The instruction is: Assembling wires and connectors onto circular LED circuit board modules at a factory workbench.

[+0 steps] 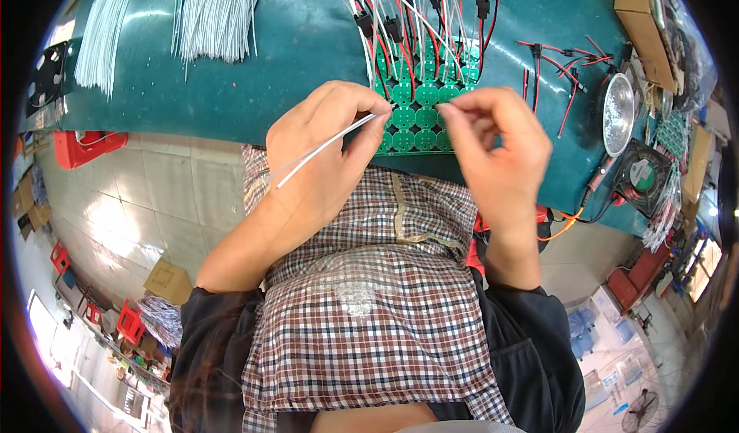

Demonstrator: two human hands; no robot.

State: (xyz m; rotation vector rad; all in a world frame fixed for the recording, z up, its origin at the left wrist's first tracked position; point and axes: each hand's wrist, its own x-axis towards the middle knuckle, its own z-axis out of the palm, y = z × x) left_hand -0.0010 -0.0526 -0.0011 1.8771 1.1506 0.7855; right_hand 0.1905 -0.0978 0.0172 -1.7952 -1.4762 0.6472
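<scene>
My left hand [323,152] grips a small bunch of thin white wires [312,156] that stick out back toward my body, with their tips at the near edge of a green panel of round circuit boards [419,117]. My right hand [500,152] has its fingers pinched together just above the panel's near right corner; what it pinches is too small to see. Red and white leads with black connectors [431,10] rise from the far rows of the panel. The panel lies on a green table [308,56].
Two bundles of loose white wires [215,10] lie at the far left of the table. Spare red leads [562,60], a round metal dish [618,113], a small black fan [643,175] and a cardboard box [643,17] sit to the right. A checked cloth [369,294] covers my lap.
</scene>
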